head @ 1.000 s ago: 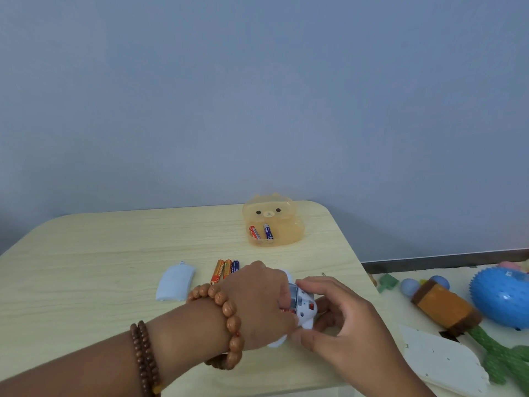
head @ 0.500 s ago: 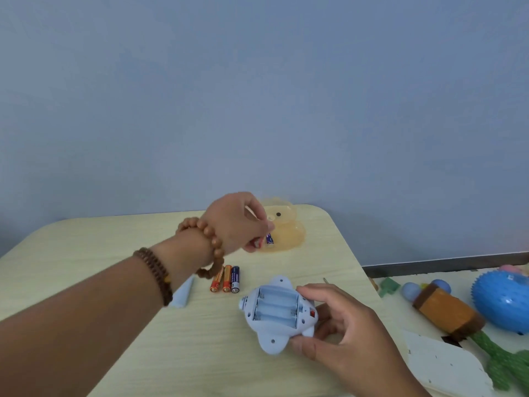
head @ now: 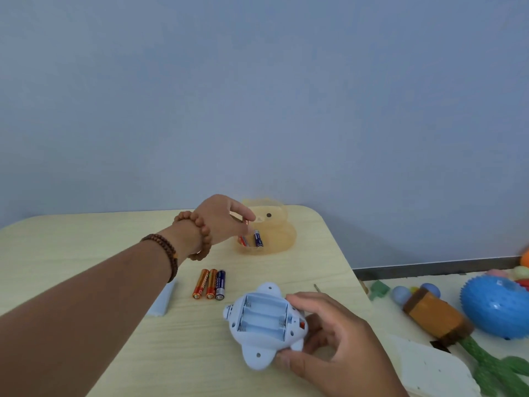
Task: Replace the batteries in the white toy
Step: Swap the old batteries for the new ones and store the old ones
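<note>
Pale blue battery cover (head: 161, 300): flat on wooden table (head: 86, 247), partly behind left forearm. Three loose batteries (head: 210, 283): side by side, just beyond toy. Left hand (head: 220, 222): fingers curled, pinching red-orange battery (head: 245, 222) over orange bear-shaped box (head: 279, 236); two more batteries (head: 258, 239) inside. White toy (head: 259, 339): underside up near table's front edge, battery slots exposed, gripped at right side by curled fingers of right hand (head: 329, 339). Blue spiky ball (head: 498, 308): far right, off table.

Behind the left hand (head: 220, 222), a chunky bracelet (head: 204, 232) of round light-brown wooden beads; further up the forearm, a darker strand (head: 167, 249) of small beads (wrapped twice, it seems). Right hand (head: 335, 339) bare, forearm too.
</note>
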{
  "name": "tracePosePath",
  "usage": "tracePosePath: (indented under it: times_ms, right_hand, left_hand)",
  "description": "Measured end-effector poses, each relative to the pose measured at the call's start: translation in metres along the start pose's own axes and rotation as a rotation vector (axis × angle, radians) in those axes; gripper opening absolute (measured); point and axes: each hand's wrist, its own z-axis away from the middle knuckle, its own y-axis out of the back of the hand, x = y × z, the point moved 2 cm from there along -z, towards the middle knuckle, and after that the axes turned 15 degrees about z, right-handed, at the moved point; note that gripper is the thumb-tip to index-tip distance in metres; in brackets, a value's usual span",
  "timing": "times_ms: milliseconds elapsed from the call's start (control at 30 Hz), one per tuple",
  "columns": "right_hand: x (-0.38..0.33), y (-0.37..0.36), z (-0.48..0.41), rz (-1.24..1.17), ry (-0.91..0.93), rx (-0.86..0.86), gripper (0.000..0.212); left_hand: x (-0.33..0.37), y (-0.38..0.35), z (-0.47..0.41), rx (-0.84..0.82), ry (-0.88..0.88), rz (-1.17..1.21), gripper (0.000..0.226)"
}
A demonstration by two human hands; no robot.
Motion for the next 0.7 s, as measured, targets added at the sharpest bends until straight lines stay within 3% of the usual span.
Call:
tracePosePath:
  times_ms: [133,233,367,700]
  right_hand:
    - [0.001,-0.001,-0.001,-0.022,0.001,0.003,0.060]
    - [0.001,-0.001,0.000,-0.021,0.009,0.010,0.061]
    - [0.000,-0.001,0.001,-0.016,0.007,-0.001,0.063]
    - [-0.001,-0.001,0.002,-0.036,0.013,0.008,0.061]
  left_hand:
    - [-0.004,-0.011,-0.001,-0.061,-0.185,-0.241,0.044]
    - [-0.010,-0.016,-0.005,-0.081,-0.228,-0.353,0.033]
    - [-0.013,-0.020,-0.007,-0.092,-0.251,-0.347,0.026]
    - [-0.019,-0.023,0.001,-0.117,-0.271,-0.331,0.038]
